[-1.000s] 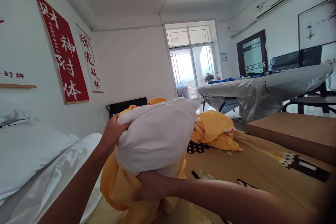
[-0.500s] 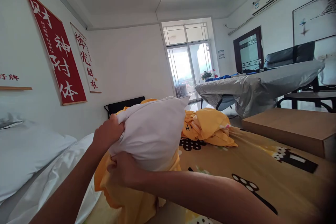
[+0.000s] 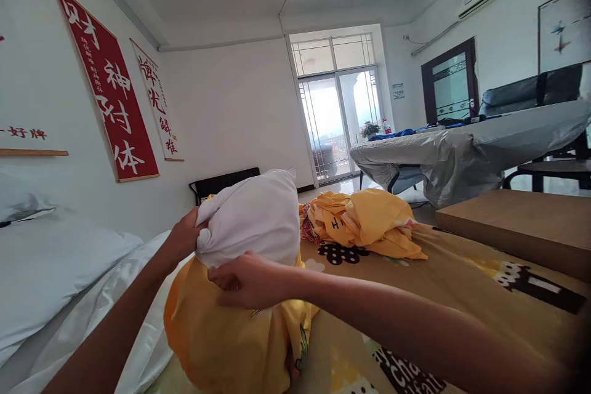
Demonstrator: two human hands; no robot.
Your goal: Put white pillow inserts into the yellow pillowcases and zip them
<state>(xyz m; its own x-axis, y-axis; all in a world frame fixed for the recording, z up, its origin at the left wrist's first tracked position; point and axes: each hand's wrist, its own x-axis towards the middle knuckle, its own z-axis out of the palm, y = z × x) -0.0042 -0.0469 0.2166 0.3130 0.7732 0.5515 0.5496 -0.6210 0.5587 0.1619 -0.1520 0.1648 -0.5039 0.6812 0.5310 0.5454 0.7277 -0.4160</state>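
Note:
A white pillow (image 3: 252, 218) stands on end on the bed, its lower part inside a yellow pillowcase (image 3: 231, 335). My left hand (image 3: 184, 235) grips the pillow's upper left corner. My right hand (image 3: 244, 280) pinches the yellow pillowcase's top edge where it meets the white pillow. The pillow's bottom is hidden inside the case.
A crumpled yellow cloth (image 3: 364, 221) lies further back on the patterned yellow bedsheet (image 3: 462, 283). White pillows (image 3: 50, 271) lie at the left by the wall. A wooden board (image 3: 517, 225) sits at the right, with a grey-covered table (image 3: 466, 151) behind it.
The yellow pillowcase has come higher up the pillow, leaving less white showing. My right hand has moved from under the pillow up to the case's edge. My left hand has kept its grip.

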